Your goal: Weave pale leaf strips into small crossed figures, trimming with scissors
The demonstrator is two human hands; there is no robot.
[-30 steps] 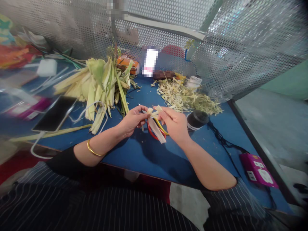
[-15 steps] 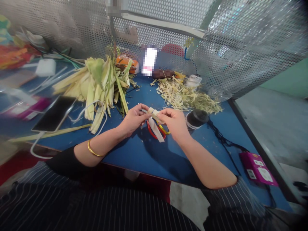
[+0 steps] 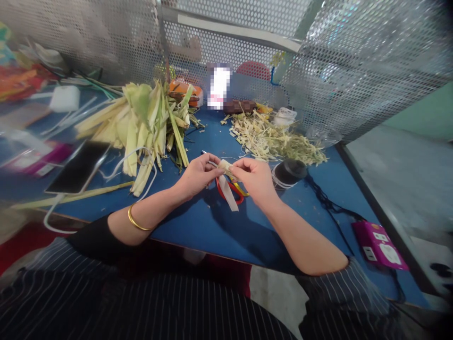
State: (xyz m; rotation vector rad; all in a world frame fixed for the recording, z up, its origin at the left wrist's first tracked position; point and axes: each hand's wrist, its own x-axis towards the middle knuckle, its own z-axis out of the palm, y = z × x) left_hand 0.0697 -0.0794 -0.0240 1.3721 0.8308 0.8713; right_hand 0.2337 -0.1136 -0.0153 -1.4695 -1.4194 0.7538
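Both hands meet over the blue table, pinching a pale corn husk strip folded at its upper part, with one flat end hanging down. My left hand closes thumb and fingers on the strip's left side. From the right, my right hand pinches the folded part. Just beneath lie scissors with red and yellow handles, their blades partly hidden by my left hand. A dark spool with white string around its base stands beside my right hand.
A pile of corn husks lies at left, near a phone on a white cable. Husk scraps heap behind my hands. A magenta power strip sits at right. Perforated metal panels border the back.
The strip's raised loose end has been folded down into a compact shape between my fingers. The hanging end has shifted slightly left. Both hands keep hold of it.
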